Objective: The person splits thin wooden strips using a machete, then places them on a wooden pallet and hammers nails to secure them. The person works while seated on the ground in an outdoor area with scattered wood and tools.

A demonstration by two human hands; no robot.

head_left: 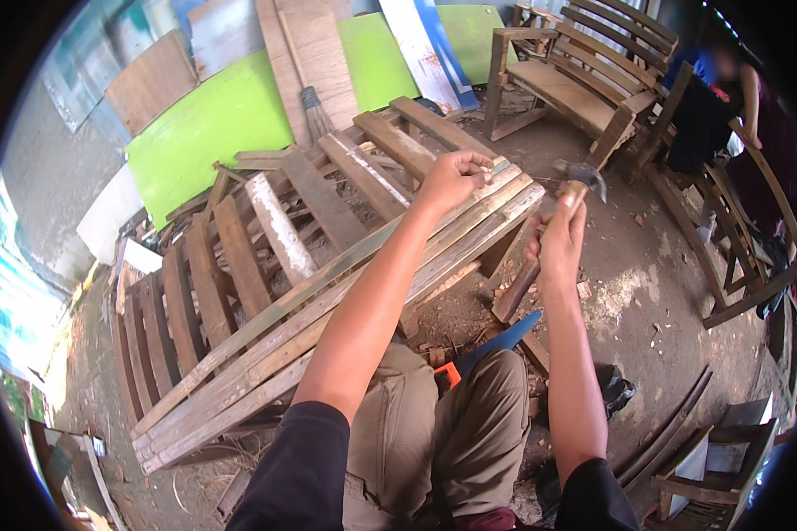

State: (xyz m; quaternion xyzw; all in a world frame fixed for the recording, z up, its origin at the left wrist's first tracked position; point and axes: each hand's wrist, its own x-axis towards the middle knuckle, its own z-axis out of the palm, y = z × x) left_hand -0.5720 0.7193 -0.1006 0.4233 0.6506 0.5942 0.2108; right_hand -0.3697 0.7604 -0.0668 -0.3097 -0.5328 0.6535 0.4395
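My right hand (560, 241) grips a claw hammer (583, 177) by its wooden handle, close under the metal head. The hammer is raised just right of the ends of several long wooden slats (328, 305). These slats lie side by side across a slatted wooden frame. At their far right end my left hand (456, 181) is closed, thumb and fingertips pinched together over the wood. Whatever sits between those fingertips is too small to make out. Beneath the slats the slatted wooden frame (212, 283) shows brown bars, some with worn white paint.
A handsaw (502, 336) with blue blade and orange handle lies by my knees. Wooden benches (584, 75) stand at the back right, near another person (744, 115) beside a wooden chair frame (735, 257). A broom (313, 111) and green panels (208, 133) lean behind.
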